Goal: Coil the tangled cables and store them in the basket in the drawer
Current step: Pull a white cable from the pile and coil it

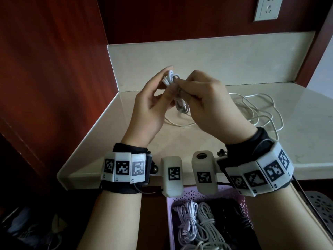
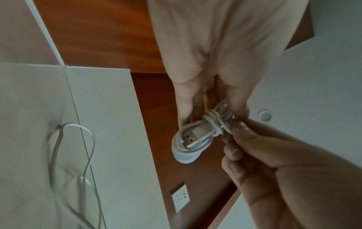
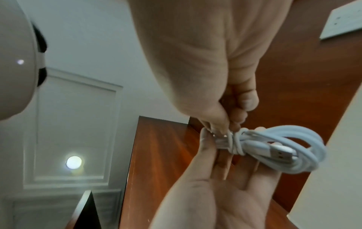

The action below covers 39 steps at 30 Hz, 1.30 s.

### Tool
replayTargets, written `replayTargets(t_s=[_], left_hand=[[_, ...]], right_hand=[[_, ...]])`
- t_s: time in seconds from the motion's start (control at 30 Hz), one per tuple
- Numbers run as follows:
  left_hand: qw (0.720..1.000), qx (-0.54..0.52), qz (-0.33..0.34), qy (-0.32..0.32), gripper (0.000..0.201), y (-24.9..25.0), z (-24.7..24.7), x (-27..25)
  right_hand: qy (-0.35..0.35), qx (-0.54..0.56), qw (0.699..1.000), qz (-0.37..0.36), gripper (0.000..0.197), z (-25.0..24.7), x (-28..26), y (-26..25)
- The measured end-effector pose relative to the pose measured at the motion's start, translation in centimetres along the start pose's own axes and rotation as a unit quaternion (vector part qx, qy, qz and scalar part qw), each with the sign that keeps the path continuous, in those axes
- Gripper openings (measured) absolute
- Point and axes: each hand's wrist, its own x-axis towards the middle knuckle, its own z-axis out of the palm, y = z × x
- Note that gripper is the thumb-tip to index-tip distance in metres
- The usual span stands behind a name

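Both hands on one coiled white USB cable [image 1: 171, 78]
Left hand [image 1: 149, 103] grip cradles it; right hand [image 1: 207, 103] grip pinches its wrapped middle above the bench [image 1: 234, 141].

From the head we look forward and down over the pale stone counter [image 1: 234, 156]. Our two wrist cameras sit close beneath the palms, tilted upward; all three views share the small coiled white USB cable [image 1: 171, 79] [image 2: 192, 139] [image 3: 274, 148].

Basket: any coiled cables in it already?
Yes, the head view shows the pink basket in the drawer already holding two wrapped white cable bundles side by side.
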Motion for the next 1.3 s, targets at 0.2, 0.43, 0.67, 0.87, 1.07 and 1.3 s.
replayTargets(t_s=[0.2,0.43,0.67,0.87,1.07,1.3], left_hand=[[0.999,-0.047,0.004,0.005,0.013,-0.3,-0.1,0.0],[0.999,0.007,0.024,-0.033,0.012,-0.1,-0.4,-0.2],[0.999,-0.028,-0.021,-0.038,0.020,-0.5,-0.3,-0.4],[0.996,-0.058,-0.040,-0.053,0.021,-0.7,-0.1,-0.3],[0.996,-0.074,-0.028,-0.049,0.019,-0.7,-0.4,-0.3],[0.998,-0.056,-0.016,-0.031,0.015,-0.8,0.1,-0.2]], right_hand=[[0.068,0.104,0.983,0.138,0.009,-0.2,0.1,-0.3],[0.066,0.122,0.978,0.155,0.006,0.1,0.0,0.0],[0.055,0.172,0.967,0.177,0.019,0.0,-0.1,-0.3],[0.057,0.115,0.980,0.154,0.035,1.2,-0.2,-0.3],[0.071,0.113,0.981,0.143,0.023,1.7,-0.1,-0.5],[0.088,0.136,0.972,0.170,0.007,1.4,-0.1,0.5]])
